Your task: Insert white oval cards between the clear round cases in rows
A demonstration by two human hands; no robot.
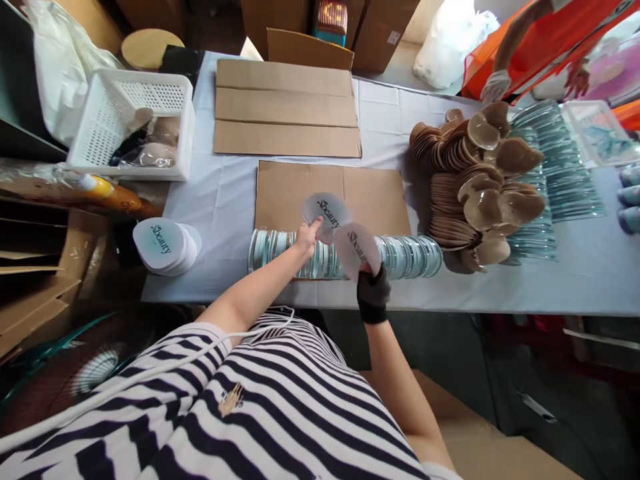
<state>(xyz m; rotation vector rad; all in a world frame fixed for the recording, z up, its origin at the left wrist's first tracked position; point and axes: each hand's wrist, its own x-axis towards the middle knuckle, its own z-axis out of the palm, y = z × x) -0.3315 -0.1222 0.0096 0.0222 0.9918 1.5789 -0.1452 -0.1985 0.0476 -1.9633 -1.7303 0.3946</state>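
Note:
My bare left hand (307,237) pinches a rounded, translucent card (326,205) printed "beauty", thumb on top. In a black fingerless glove, my right hand (374,293) grips a similar printed card (354,248) by its lower edge; that card is a little blurred. Both cards are above a long row of clear rounded plastic shells (407,257) standing on edge, with pale pieces between some of them. The row rests along the near edge of a flat cardboard sheet (280,190). A stack of the same printed cards (163,245) lies at the table's left end.
Brown cup-shaped pieces (455,207) stand in nested rows on the right, beside stacked clear shells (570,167). Folded cardboard (287,107) lies at the back. A white basket (185,127) holds bagged brown pieces. At top right, a co-worker's gloved hand (495,87) reaches over.

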